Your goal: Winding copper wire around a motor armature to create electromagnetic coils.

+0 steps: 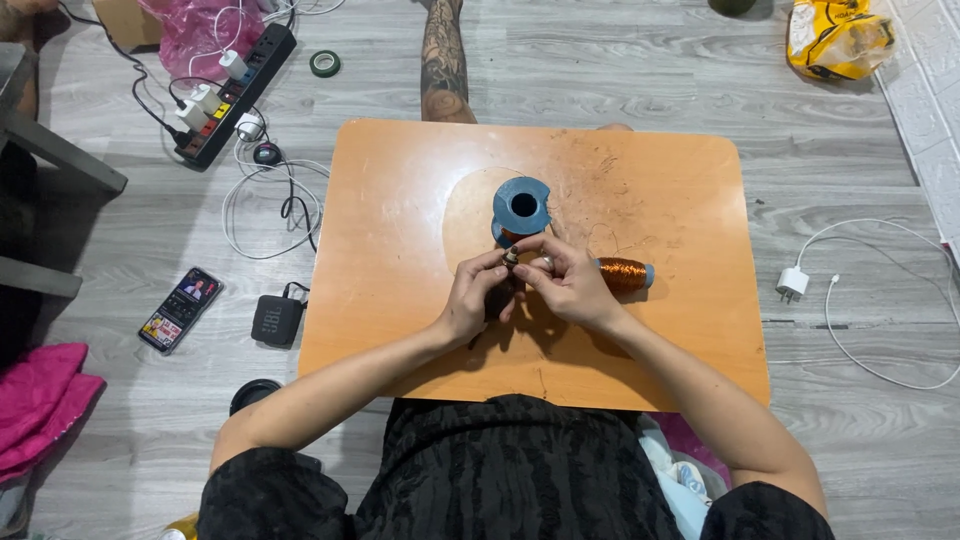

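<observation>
Pinching a small dark piece (510,258) between them, both hands meet over the middle of the orange worktop (400,330); the left hand (472,298) curls around it from below while the right hand (562,285) closes its fingertips on it from the side. The piece is too small and too covered by fingers to make out beyond a dark body with a pale tip. Just behind the hands stands a blue spool (521,208), its open bore facing up and only a sliver of copper winding showing beneath the flange. A second spool of copper wire (626,274) lies on its side right beside the right hand, its near end hidden behind the knuckles. Fine wire strands on the worktop near the spools are barely traceable. Beyond the far edge a tattooed limb (444,60) of another person reaches out of view at the top. On the floor to the left lie a power strip (238,92) with plugs, a tape roll (324,63), a phone (181,309) and a black adapter (277,319); to the right, a white charger (793,282) with its cable, and a yellow bag (838,37) cut off by the frame.
</observation>
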